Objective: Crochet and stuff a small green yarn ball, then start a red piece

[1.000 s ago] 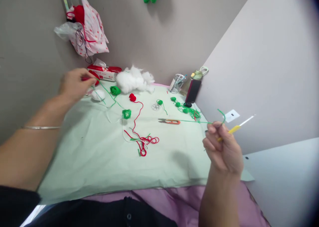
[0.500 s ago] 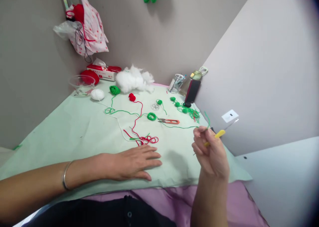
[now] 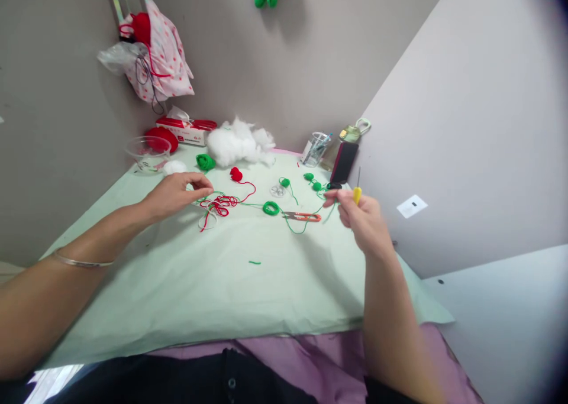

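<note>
My left hand (image 3: 184,194) is closed in a pinch beside the tangled red yarn (image 3: 222,206); what lies between its fingertips is too small to make out. On the right, my right hand (image 3: 361,215) is closed round the yellow handle (image 3: 357,194) of a thin metal tool pointing up. Green yarn (image 3: 298,232) runs from its fingertips past the orange-handled snips (image 3: 306,217). A green yarn coil (image 3: 270,208) lies left of the snips. The small red knitted piece (image 3: 236,174) sits behind the tangle.
White stuffing (image 3: 239,144), a tissue box (image 3: 186,133), a clear bowl (image 3: 148,152) and green yarn (image 3: 205,162) stand at the back left. A clear cup (image 3: 317,148), bottle (image 3: 350,133) and dark phone (image 3: 344,162) are at the back right.
My left hand has lifted off the cloth, moved back and left, and the red yarn has shifted that way. My right hand has moved back and slightly left with the tool, now more upright.
</note>
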A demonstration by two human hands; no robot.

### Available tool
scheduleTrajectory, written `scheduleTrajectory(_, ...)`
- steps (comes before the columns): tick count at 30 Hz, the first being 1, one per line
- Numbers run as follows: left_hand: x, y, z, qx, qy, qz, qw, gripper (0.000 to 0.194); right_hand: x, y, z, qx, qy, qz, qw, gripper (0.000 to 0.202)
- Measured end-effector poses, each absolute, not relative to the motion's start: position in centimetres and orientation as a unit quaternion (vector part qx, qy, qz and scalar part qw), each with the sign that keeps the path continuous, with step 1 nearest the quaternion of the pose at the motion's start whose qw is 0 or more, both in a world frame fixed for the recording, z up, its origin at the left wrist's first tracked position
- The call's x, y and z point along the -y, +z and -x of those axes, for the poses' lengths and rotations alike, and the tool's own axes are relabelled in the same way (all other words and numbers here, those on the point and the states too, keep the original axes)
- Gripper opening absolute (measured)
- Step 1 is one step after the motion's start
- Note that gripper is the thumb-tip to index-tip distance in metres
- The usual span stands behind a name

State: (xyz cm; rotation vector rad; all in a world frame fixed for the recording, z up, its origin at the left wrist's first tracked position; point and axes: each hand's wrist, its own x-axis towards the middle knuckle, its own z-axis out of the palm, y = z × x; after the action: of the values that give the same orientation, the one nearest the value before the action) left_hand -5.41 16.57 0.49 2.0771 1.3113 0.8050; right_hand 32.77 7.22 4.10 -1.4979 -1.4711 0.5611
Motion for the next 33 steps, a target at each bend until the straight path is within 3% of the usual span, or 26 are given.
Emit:
scheduleTrajectory(3, -17.6, -0.1, 4.5, -0.472, 0.259, -0.811, 0.229, 0.027, -10.2, 5.3, -32.3, 0.605, -0.057, 0.688, 0.396, 0.042)
scheduleTrajectory(5, -18.3, -0.4, 3.3, -0.464, 0.253, -0.824, 0.202, 0.029, -11.2, 5.5, -30.8, 0.62, -0.099, 0.683, 0.373, 0.044)
scheduleTrajectory(8, -19.5, -0.6, 1.4, -0.447, 0.235, -0.847, 0.166, 0.026, -11.5, 4.8, -27.5, 0.659, -0.043, 0.648, 0.38, 0.042)
scheduleTrajectory(15, -21.3, -2.0, 0.7, -0.407, 0.171, -0.888, 0.131, 0.007, -12.7, 2.0, -21.8, 0.758, 0.165, 0.583, 0.241, 0.026)
scheduleTrajectory(23, -21.2, -2.7, 1.8, -0.42, 0.169, -0.873, 0.181, 0.014, -19.9, -1.2, -20.0, 0.75, 0.196, 0.608, 0.171, 0.02)
scheduleTrajectory(27, -21.1, -2.3, 2.3, -0.434, 0.207, -0.844, 0.239, 0.022, -21.1, -2.9, -19.3, 0.743, 0.222, 0.602, 0.189, 0.016)
scheduleTrajectory(31, -20.4, -1.8, 1.2, -0.429, 0.297, -0.793, 0.314, 0.043, -20.7, -2.1, -19.0, 0.732, 0.251, 0.571, 0.273, 0.01)
scheduleTrajectory(33, -19.9, -1.5, 0.3, -0.395, 0.301, -0.779, 0.382, 0.043, -20.7, -1.3, -19.1, 0.724, 0.262, 0.551, 0.323, 0.013)
